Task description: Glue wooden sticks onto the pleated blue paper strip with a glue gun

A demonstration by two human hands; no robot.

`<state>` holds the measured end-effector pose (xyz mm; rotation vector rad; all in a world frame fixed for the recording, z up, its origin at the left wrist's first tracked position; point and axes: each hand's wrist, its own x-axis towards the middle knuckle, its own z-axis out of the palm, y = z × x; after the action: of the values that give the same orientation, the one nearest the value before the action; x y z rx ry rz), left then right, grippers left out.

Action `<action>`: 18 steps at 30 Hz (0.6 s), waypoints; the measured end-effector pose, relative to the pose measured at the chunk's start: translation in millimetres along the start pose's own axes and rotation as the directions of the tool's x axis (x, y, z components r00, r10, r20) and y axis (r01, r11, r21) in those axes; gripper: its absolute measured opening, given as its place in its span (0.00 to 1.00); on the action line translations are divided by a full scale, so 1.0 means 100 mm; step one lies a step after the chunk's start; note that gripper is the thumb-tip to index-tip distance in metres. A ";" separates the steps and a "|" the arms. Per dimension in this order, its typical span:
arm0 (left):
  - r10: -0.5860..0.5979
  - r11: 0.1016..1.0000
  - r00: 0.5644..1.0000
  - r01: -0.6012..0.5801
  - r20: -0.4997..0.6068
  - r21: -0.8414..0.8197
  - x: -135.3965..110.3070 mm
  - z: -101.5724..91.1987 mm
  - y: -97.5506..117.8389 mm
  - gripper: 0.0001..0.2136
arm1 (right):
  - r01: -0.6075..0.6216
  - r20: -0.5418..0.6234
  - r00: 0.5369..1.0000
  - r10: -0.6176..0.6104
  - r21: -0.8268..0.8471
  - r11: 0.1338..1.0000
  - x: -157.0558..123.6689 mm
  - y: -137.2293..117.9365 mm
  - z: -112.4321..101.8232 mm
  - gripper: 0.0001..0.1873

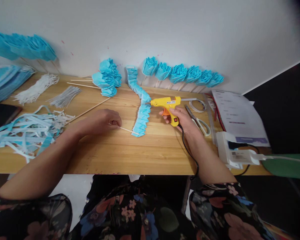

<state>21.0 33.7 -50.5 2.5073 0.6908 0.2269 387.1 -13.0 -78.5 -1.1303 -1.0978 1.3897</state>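
My left hand (105, 120) is closed on a thin wooden stick (128, 129), whose tip lies across the near end of a blue pleated strip (141, 117). The strip winds back over the table toward the wall. In my right hand (178, 116) is a yellow hot glue gun (165, 101) with an orange trigger and a glue stick sticking out of its back. Its nozzle points left and is at the middle of the strip; whether it touches cannot be told. The gun's black cord hangs down past the table's front edge.
Blue folded flowers on sticks (178, 73) lean along the wall, with a flower bunch (107, 78) left of the strip. White offcuts (27, 130), grey wires (65, 96) and a phone (2, 116) lie left. Scissors (200, 121), a paper sheet (240, 115) and a power strip (223, 148) are right.
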 end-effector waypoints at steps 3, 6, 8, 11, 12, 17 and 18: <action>0.005 1.000 1.000 -0.005 -0.001 -0.008 0.00 -0.01 0.02 0.11 | -0.001 -0.006 1.000 0.001 0.001 1.000 0.00 0.00 0.00 0.23; 0.005 1.000 1.000 -0.005 -0.002 -0.004 0.00 -0.01 0.03 0.12 | -0.006 -0.015 1.000 0.006 -0.010 1.000 -0.01 0.00 0.00 0.22; 0.003 1.000 1.000 -0.003 -0.002 0.000 0.00 -0.01 0.03 0.12 | -0.008 -0.020 1.000 0.008 -0.020 1.000 -0.01 0.00 0.00 0.22; -0.009 1.000 1.000 0.009 -0.001 0.005 -0.01 -0.01 0.03 0.11 | -0.015 -0.034 0.999 0.013 -0.042 0.999 -0.01 -0.01 0.01 0.23; -0.013 1.000 1.000 0.013 -0.001 0.005 -0.01 -0.01 0.03 0.11 | -0.017 -0.037 0.999 0.016 -0.048 0.999 -0.01 -0.01 0.01 0.23; -0.012 1.000 1.000 0.012 0.004 -0.003 0.00 -0.02 0.03 0.11 | -0.018 -0.031 0.999 0.017 -0.042 0.999 -0.01 0.00 0.00 0.22; -0.011 1.000 1.000 0.011 0.007 -0.004 0.00 -0.02 0.03 0.11 | -0.016 -0.033 0.999 0.015 -0.040 0.999 0.00 0.00 0.00 0.22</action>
<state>22.3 32.2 -47.1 2.4989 0.7005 0.2158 386.9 -13.5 -78.4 -1.1889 -1.1008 1.3620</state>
